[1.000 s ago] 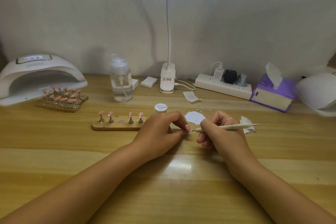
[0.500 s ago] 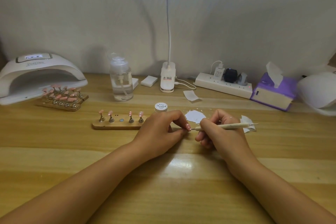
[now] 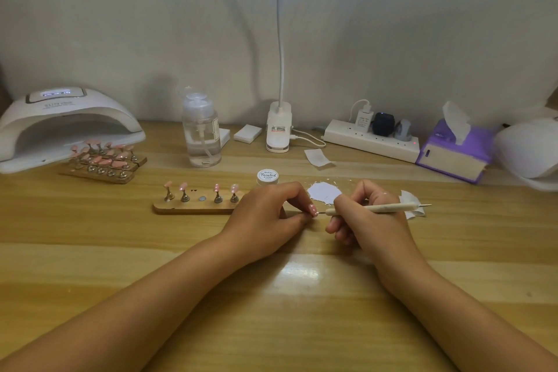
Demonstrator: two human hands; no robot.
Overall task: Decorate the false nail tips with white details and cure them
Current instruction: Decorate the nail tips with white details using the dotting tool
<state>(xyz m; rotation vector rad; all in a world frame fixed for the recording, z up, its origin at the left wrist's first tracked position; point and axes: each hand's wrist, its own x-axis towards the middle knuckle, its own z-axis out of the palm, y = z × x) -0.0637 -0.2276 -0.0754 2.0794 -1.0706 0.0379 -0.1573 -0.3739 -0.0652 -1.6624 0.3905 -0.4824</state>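
Note:
My left hand [image 3: 268, 214] pinches a pink false nail tip [image 3: 312, 209] on its small stand, low over the table. My right hand [image 3: 365, 217] grips a wooden dotting pen [image 3: 383, 208], and the pen's metal point touches the tip, which carries white dots. A wooden holder [image 3: 193, 207] to the left keeps several more pink tips upright, with one middle slot bare. A small jar of white paint [image 3: 267, 176] stands behind my left hand. A white paper palette [image 3: 323, 192] smeared with paint lies between my hands. The curing lamp [image 3: 63, 127] sits at the far left.
Two more wooden holders with pink tips [image 3: 102, 161] lie before the lamp. A clear pump bottle [image 3: 201, 133], a clip lamp base [image 3: 279, 127], a power strip [image 3: 371, 137], a purple tissue box [image 3: 456, 149] and a white dome [image 3: 531, 154] line the back.
Both hands keep their grips and stay almost in place; the pen point works at the nail tip with tiny motions.

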